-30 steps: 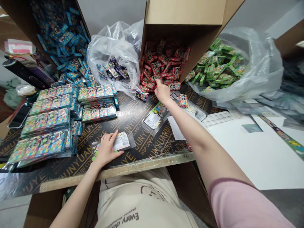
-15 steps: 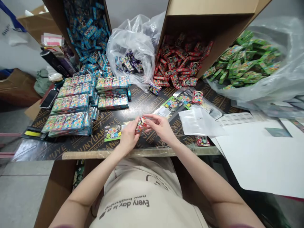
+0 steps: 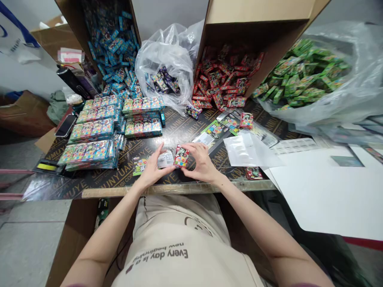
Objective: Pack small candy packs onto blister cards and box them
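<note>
Small red box (image 3: 181, 156) pinched in the right fingers (image 3: 193, 148) above the counter (image 3: 175, 129).
Beyond the fingers lie a loose purple box (image 3: 193, 112) and heaped red boxes (image 3: 223, 85); shiny film-wrapped packs (image 3: 91, 129) stack leftward. The left fingers (image 3: 155, 156) (thumb close to the box) spread open around a flat printed card (image 3: 139, 164). The held box is rectangular, glossy and boldly patterned.

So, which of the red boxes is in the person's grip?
The red box in the right hand, beside the left hand; no hand touches the other red ones, loose about the table or heaped at the carton.
</note>
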`<state>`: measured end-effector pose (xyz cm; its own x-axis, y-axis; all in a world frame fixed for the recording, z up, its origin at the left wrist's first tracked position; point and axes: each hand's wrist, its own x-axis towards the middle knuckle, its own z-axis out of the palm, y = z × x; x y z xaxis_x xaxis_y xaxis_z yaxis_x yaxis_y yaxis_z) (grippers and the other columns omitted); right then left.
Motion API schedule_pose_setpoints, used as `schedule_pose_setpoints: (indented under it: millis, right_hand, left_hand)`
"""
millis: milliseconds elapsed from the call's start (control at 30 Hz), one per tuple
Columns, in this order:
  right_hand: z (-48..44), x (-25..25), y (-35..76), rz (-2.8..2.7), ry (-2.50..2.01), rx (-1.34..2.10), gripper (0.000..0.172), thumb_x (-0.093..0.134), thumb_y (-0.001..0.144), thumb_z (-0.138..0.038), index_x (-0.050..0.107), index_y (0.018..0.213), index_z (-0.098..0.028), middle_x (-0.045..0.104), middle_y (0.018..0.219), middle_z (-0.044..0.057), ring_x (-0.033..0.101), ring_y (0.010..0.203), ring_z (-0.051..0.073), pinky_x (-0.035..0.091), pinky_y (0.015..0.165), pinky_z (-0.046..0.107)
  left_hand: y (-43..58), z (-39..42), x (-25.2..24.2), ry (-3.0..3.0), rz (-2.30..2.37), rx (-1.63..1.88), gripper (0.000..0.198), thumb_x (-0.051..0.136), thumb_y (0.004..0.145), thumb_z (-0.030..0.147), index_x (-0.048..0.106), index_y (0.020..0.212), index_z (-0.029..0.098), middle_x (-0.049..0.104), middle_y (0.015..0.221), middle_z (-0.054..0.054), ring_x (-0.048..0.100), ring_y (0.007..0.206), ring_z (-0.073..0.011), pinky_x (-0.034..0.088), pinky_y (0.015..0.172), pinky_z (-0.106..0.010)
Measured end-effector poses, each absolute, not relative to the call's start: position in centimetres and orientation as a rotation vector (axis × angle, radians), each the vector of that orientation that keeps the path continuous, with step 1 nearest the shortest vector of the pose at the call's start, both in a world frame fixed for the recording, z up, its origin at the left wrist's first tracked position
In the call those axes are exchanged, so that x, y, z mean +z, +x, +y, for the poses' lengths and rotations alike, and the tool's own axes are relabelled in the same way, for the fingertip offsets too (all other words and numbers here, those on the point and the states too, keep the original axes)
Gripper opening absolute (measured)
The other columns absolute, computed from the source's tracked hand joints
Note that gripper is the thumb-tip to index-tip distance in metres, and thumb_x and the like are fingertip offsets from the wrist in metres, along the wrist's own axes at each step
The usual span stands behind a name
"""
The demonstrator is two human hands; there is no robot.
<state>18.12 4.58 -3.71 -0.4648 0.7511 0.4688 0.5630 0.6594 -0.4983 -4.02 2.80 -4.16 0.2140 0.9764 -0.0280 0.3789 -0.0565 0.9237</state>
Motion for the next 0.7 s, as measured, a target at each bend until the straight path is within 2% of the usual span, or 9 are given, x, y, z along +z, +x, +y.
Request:
schedule_pose_setpoints:
  millis: [67,100,167,233,367,467,567,633,700]
  right_hand:
    - [5.3,-4.7,18.9,-2.238,-1.116,0.291,0.070,0.068,0.070,-0.027,0.044,0.136,-0.023,0.058,0.125,0.012,0.054,0.116,0.031,0.030,0.101,0.048]
    - [5.6,-5.3,19.2,-2.265,-1.165,0.274,0.069,0.068,0.071,-0.027,0.045,0.136,-0.022,0.059,0.125,0.013,0.054,0.116,0.031,0.029,0.102,0.048]
    - [6.0,-6.1,19.5,-2.304,-1.240,0.274,0.068,0.068,0.073,-0.027,0.045,0.137,-0.021,0.059,0.126,0.014,0.053,0.118,0.033,0.027,0.102,0.050]
    - [6.1,-6.7,19.6,-2.317,-1.240,0.350,0.072,0.069,0.074,-0.028,0.042,0.140,-0.021,0.059,0.127,0.014,0.053,0.118,0.033,0.028,0.102,0.051]
    - [6.3,-7.2,19.3,-2.326,-0.972,0.725,0.089,0.075,0.070,-0.031,0.031,0.147,-0.023,0.052,0.140,0.013,0.054,0.120,0.030,0.036,0.102,0.046]
    - [6.9,-7.4,19.1,-2.278,-0.852,0.878,0.096,0.080,0.069,-0.042,0.030,0.148,-0.024,0.043,0.149,0.013,0.047,0.131,0.029,0.035,0.106,0.044]
    - [6.9,-7.2,18.8,-2.142,-1.025,0.786,0.103,0.083,0.063,-0.052,0.031,0.148,-0.025,0.051,0.143,0.014,0.046,0.131,0.032,0.027,0.110,0.050]
    - [6.2,-6.7,18.4,-2.064,-1.128,0.779,0.096,0.078,0.071,-0.052,0.029,0.149,-0.025,0.060,0.132,0.012,0.050,0.127,0.030,0.024,0.110,0.051]
    - [5.4,-6.0,18.0,-2.112,-1.089,0.896,0.081,0.065,0.086,-0.046,0.022,0.152,-0.026,0.064,0.128,0.010,0.054,0.124,0.025,0.023,0.110,0.048]
  left_hand:
    - [-5.8,3.5,-5.4,2.020,1.464,0.648,0.109,0.085,0.056,0.051,0.035,0.148,0.021,0.046,0.146,-0.017,0.035,0.138,-0.0382,0.014,0.116,-0.060]
    - [-6.5,3.8,-6.0,2.156,1.498,0.531,0.111,0.086,0.055,0.049,0.034,0.148,0.020,0.047,0.145,-0.018,0.037,0.137,-0.0384,0.012,0.116,-0.061]
    - [-7.5,4.2,-7.3,2.300,1.505,0.386,0.107,0.082,0.062,0.047,0.029,0.150,0.020,0.052,0.137,-0.016,0.044,0.130,-0.0354,0.016,0.114,-0.060]
    - [-7.9,4.4,-8.2,2.361,1.484,0.382,0.105,0.078,0.068,0.046,0.021,0.153,0.021,0.054,0.132,-0.014,0.049,0.124,-0.0322,0.023,0.113,-0.056]
    - [-7.9,4.1,-8.5,2.397,1.385,0.455,0.111,0.078,0.069,0.044,0.010,0.155,0.024,0.052,0.133,-0.012,0.049,0.125,-0.0309,0.020,0.115,-0.056]
    - [-8.0,4.1,-8.0,2.404,1.323,0.480,0.112,0.078,0.068,0.043,0.009,0.154,0.026,0.052,0.133,-0.011,0.049,0.125,-0.0300,0.021,0.116,-0.054]
    - [-7.9,4.3,-7.6,2.381,1.399,0.596,0.111,0.078,0.068,0.046,0.011,0.154,0.025,0.054,0.132,-0.012,0.050,0.124,-0.0313,0.027,0.113,-0.054]
    - [-7.6,4.6,-7.6,2.358,1.465,0.678,0.110,0.077,0.068,0.047,0.013,0.154,0.024,0.055,0.131,-0.013,0.052,0.121,-0.0322,0.033,0.109,-0.054]
    - [-7.3,4.9,-7.8,2.371,1.487,0.705,0.107,0.076,0.070,0.048,0.014,0.154,0.023,0.056,0.129,-0.014,0.054,0.117,-0.0327,0.035,0.107,-0.054]
